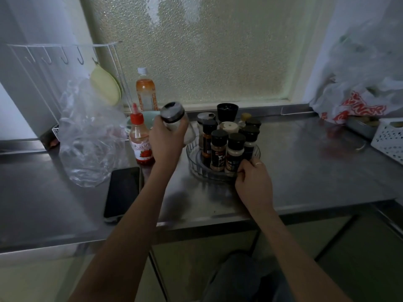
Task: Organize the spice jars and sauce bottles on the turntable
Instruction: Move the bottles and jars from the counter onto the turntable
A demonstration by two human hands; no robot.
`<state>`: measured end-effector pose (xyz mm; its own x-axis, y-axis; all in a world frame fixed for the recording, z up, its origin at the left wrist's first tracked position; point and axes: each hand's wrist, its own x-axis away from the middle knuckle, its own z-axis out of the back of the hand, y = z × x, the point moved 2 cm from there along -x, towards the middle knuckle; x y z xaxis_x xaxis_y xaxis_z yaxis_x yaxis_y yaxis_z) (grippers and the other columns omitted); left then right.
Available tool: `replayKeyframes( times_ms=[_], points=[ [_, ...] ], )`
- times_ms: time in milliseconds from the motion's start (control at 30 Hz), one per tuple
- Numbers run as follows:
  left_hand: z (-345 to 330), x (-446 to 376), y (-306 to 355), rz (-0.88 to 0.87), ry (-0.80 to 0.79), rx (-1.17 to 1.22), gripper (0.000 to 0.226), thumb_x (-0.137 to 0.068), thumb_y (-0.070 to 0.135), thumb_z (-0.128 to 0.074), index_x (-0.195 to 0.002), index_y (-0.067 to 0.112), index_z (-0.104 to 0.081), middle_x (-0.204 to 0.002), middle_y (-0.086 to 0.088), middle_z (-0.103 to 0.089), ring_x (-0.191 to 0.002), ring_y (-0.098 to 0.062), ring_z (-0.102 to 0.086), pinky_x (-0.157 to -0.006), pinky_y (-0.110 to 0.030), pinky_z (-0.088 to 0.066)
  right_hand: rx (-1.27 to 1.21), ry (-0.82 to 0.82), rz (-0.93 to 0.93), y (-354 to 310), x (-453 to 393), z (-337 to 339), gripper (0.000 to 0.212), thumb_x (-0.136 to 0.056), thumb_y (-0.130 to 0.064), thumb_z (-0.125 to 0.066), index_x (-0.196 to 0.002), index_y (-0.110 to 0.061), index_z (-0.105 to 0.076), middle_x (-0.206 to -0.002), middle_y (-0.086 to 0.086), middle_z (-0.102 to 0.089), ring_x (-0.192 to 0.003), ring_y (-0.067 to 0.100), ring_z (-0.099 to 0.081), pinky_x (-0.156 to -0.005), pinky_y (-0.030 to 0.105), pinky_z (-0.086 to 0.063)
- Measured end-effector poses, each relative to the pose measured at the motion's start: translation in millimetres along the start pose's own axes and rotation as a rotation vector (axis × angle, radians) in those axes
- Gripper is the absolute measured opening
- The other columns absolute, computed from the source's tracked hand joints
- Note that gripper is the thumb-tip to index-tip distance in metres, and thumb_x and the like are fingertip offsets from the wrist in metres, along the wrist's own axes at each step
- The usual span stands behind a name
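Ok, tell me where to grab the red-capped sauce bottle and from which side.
Grip the red-capped sauce bottle around its narrow shoulder just under the cap, fingers coming from the front. It stands upright; a plastic bag crowds its left and the left hand its right.

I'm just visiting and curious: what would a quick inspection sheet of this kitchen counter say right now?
Surface: steel counter, dull and reflective, below a frosted window.
Job's things: clear turntable crowded with upright spice jars; red-capped sauce bottle and a taller orange bottle stand off it, to the left.
Clutter: phone face up near the front edge, clear plastic bag, printed bag, white basket.
Hands: left hand holds a metal-lidded jar tilted above the counter; right hand grips the turntable's near rim.
Cables: nothing seen.
Surroundings: wire rack with hooks on the left wall.
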<state>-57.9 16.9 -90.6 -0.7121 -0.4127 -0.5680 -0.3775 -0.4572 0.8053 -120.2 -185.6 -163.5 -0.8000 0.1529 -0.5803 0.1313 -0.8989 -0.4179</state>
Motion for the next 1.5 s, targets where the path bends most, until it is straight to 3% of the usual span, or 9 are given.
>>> replayKeyframes(
  times_ms=[100, 200, 467, 733, 933, 1033, 1133, 1400, 1500],
  points=[
    [-13.7, -0.1, 6.1, 0.003, -0.119, -0.009, 0.042, -0.078, 0.048, -0.064, -0.099, 0.012, -0.056, -0.087, -0.003, -0.067, -0.072, -0.017, -0.066, -0.060, -0.028, -0.055, -0.008, 0.001, 0.008, -0.3, 0.4, 1.2, 0.006, -0.079, -0.002, -0.049, -0.077, -0.002, -0.055, -0.095, 0.020, -0.057, -0.085, 0.034, -0.054, -0.061, 0.035, -0.045],
    [-26.0, 8.5, -3.1, 0.022, -0.232, -0.068, 0.050, -0.076, 0.052, -0.064, -0.100, 0.010, -0.053, -0.090, -0.007, -0.067, -0.073, -0.023, -0.068, -0.065, -0.041, -0.057, -0.009, -0.008, 0.012, 0.1, 0.7, 1.7, 0.006, -0.078, -0.002, -0.049, -0.079, -0.002, -0.055, -0.097, 0.020, -0.056, -0.087, 0.034, -0.054, -0.061, 0.036, -0.045],
    [-32.3, 17.4, -16.6, 0.000, -0.325, -0.183, 0.052, -0.079, 0.054, -0.063, -0.107, 0.011, -0.055, -0.099, -0.005, -0.068, -0.090, -0.022, -0.064, -0.074, -0.036, -0.050, -0.011, 0.000, 0.040, 0.0, 0.3, -0.1, 0.009, -0.074, -0.004, -0.047, -0.076, -0.001, -0.055, -0.089, 0.021, -0.055, -0.080, 0.037, -0.055, -0.058, 0.038, -0.046],
    [-31.3, 19.7, -19.9, -0.066, -0.223, -0.229, 0.059, -0.081, 0.049, -0.064, -0.123, 0.012, -0.046, -0.092, -0.014, -0.068, -0.085, -0.029, -0.064, -0.067, -0.034, -0.049, -0.025, -0.002, 0.048, 1.8, 0.1, -1.5, 0.009, -0.075, -0.006, -0.046, -0.076, -0.003, -0.055, -0.088, 0.019, -0.054, -0.079, 0.034, -0.054, -0.058, 0.034, -0.040],
    [33.1, -0.8, -44.2, 0.050, 0.307, -0.454, 0.076, -0.071, 0.036, -0.069, -0.130, 0.002, -0.037, -0.127, -0.025, -0.045, -0.115, -0.039, -0.043, -0.098, -0.043, -0.035, -0.045, 0.008, 0.053, 1.1, 0.2, -1.5, 0.006, -0.074, -0.003, -0.049, -0.075, -0.002, -0.055, -0.087, 0.019, -0.054, -0.081, 0.033, -0.053, -0.059, 0.032, -0.039],
    [36.6, -11.6, -64.6, 0.202, 0.190, -0.482, 0.083, -0.071, 0.035, -0.073, -0.132, -0.005, -0.034, -0.128, -0.029, -0.043, -0.117, -0.044, -0.041, -0.100, -0.045, -0.030, -0.050, 0.009, 0.053, 0.6, 0.6, -0.1, 0.005, -0.073, -0.001, -0.050, -0.075, -0.002, -0.055, -0.086, 0.019, -0.054, -0.080, 0.034, -0.054, -0.059, 0.031, -0.040],
    [31.5, -12.0, -83.4, 0.238, 0.060, -0.410, 0.065, -0.076, 0.026, -0.071, -0.121, -0.008, -0.039, -0.125, -0.032, -0.045, -0.116, -0.047, -0.043, -0.098, -0.049, -0.034, -0.048, 0.003, 0.061, 0.2, 2.2, 0.6, 0.007, -0.073, -0.002, -0.048, -0.075, -0.002, -0.055, -0.086, 0.019, -0.054, -0.080, 0.034, -0.054, -0.059, 0.033, -0.042],
    [41.2, 0.2, -51.1, 0.095, 0.181, -0.167, 0.055, -0.066, 0.038, -0.073, -0.111, 0.016, -0.050, -0.109, -0.004, -0.062, -0.095, -0.021, -0.059, -0.078, -0.035, -0.050, -0.039, -0.009, 0.053, 0.3, 1.1, 0.4, 0.011, -0.075, -0.005, -0.045, -0.076, -0.002, -0.055, -0.089, 0.019, -0.055, -0.082, 0.034, -0.054, -0.059, 0.032, -0.041],
    [32.1, 11.3, -10.2, 0.019, 0.015, 0.022, 0.045, -0.071, 0.036, -0.077, -0.106, 0.022, -0.053, -0.095, 0.012, -0.062, -0.082, 0.007, -0.058, -0.068, -0.012, -0.048, -0.031, -0.009, 0.050, -0.4, 0.6, 0.2, 0.009, -0.076, -0.004, -0.046, -0.077, -0.001, -0.055, -0.090, 0.019, -0.055, -0.083, 0.033, -0.053, -0.059, 0.031, -0.040]
  ],
)
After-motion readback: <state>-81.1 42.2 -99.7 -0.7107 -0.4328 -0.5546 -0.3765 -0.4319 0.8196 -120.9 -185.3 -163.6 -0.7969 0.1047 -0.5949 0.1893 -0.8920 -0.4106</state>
